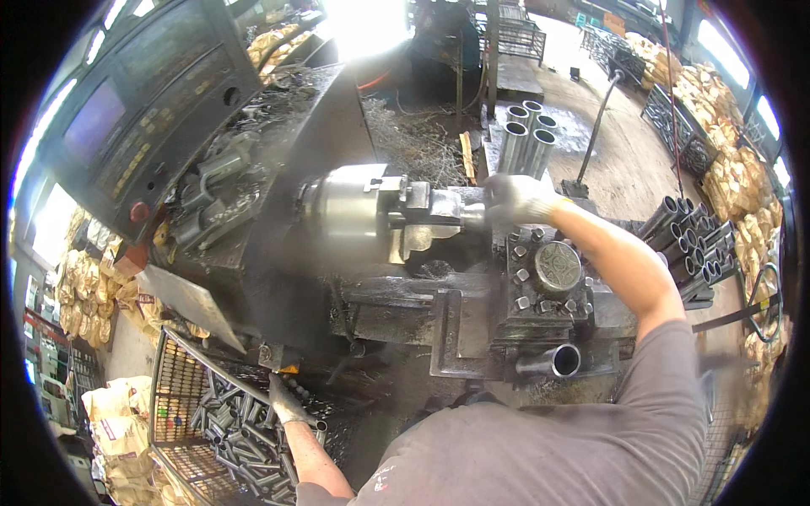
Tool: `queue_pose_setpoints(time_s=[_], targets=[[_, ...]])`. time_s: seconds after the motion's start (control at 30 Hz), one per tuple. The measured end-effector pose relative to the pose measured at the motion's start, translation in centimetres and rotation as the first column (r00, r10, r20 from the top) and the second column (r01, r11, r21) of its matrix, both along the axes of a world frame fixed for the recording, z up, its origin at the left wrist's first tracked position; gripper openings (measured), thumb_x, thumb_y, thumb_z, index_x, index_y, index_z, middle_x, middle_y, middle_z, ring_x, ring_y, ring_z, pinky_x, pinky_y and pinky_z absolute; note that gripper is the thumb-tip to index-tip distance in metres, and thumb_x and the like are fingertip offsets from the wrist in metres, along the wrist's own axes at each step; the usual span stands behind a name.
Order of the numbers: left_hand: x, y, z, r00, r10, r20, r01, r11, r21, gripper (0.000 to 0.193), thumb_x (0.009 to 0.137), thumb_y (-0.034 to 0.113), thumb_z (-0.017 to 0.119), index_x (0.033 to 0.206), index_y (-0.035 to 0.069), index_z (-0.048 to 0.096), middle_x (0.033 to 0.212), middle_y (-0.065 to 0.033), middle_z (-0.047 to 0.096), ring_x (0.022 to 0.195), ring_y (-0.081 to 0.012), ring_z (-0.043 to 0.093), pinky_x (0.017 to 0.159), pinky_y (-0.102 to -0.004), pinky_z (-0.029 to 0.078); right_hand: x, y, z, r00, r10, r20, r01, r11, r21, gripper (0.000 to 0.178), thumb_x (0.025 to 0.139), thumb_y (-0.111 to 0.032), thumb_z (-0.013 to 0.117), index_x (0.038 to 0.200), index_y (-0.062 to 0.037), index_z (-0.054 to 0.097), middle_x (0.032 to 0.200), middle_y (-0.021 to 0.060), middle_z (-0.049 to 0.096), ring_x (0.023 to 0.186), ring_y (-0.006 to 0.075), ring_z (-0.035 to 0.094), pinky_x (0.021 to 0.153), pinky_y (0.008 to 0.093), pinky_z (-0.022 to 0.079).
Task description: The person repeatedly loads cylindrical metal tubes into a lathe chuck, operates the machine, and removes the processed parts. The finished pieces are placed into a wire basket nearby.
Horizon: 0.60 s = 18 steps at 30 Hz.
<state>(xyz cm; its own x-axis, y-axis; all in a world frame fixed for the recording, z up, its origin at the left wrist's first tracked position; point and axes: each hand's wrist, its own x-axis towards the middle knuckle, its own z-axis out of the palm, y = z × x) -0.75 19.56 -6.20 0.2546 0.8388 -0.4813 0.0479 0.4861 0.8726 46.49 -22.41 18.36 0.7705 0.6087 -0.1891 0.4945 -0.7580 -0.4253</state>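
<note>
A lathe chuck (350, 202) with stepped jaws sits in the middle of the machine. A short shiny metal tube (473, 216) juts from the jaws to the right. My right hand (516, 199), in a pale glove, is closed around the tube's outer end; part of its fingers is hidden. Just below it stands the square tool post (544, 278) with its round cap and several bolts. Low on the left, my gloved left hand (288, 401) is down by the machine's lower front, beside the wire basket (179, 396). Its fingers are too unclear to read.
Cut metal tubes (245, 438) fill the basket. One loose tube (553, 363) lies below the tool post. Several tubes (527, 139) stand upright behind the machine; a stack (692, 244) lies to the right. A control panel (139, 118) rises at the left.
</note>
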Motion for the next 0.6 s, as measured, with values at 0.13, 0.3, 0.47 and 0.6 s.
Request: queue_pose_setpoints(time_s=[0.13, 0.3, 0.47, 0.6], targets=[[1.1, -2.7, 8.5, 0.925, 0.290, -0.245, 0.110, 0.411, 0.905, 0.056, 0.105, 0.026, 0.067, 0.147, -0.008, 0.052, 0.137, -0.0270, 0.066, 0.123, -0.0425, 0.067, 0.108, -0.0456, 0.053, -8.0, -9.8, 2.6, 0.928, -0.349, 0.131, 0.256, 0.852, 0.457, 0.059, 0.093, -0.027, 0.079, 0.143, -0.0016, 0.063, 0.112, 0.0122, 0.077, 0.101, 0.0210, 0.073, 0.092, 0.0352, 0.058], [11.0, -0.1, 28.7, 0.899, 0.285, -0.333, 0.383, -0.144, 0.912, 0.038, 0.103, 0.014, 0.065, 0.138, -0.001, 0.066, 0.132, -0.0219, 0.071, 0.121, -0.0375, 0.070, 0.108, -0.0475, 0.053, -20.4, -20.1, -1.7, 0.731, -0.668, -0.139, 0.544, 0.449, 0.709, 0.035, 0.098, -0.010, 0.072, 0.128, 0.0066, 0.067, 0.108, 0.0093, 0.072, 0.093, 0.0144, 0.067, 0.079, 0.0300, 0.059], [20.5, 14.6, 34.6, 0.759, 0.436, -0.483, 0.600, -0.181, 0.780, 0.077, 0.106, 0.038, 0.055, 0.170, 0.013, 0.019, 0.129, -0.0285, 0.071, 0.107, -0.0430, 0.075, 0.092, -0.0544, 0.058, -27.5, -23.3, -6.8, 0.655, -0.720, -0.229, 0.618, 0.336, 0.711, 0.034, 0.096, -0.004, 0.073, 0.128, 0.0056, 0.067, 0.110, 0.0096, 0.072, 0.093, 0.0138, 0.067, 0.082, 0.0290, 0.058], [24.9, 14.3, 37.1, 0.591, 0.364, -0.720, 0.726, 0.148, 0.672, 0.075, 0.106, 0.043, 0.055, 0.168, 0.012, 0.025, 0.137, -0.0284, 0.067, 0.114, -0.0422, 0.072, 0.098, -0.0516, 0.056, -31.0, -23.6, -6.4, 0.697, -0.716, 0.038, 0.558, 0.575, 0.598, 0.033, 0.089, -0.004, 0.076, 0.122, 0.0020, 0.072, 0.100, 0.0086, 0.077, 0.090, 0.0123, 0.070, 0.081, 0.0292, 0.058]])
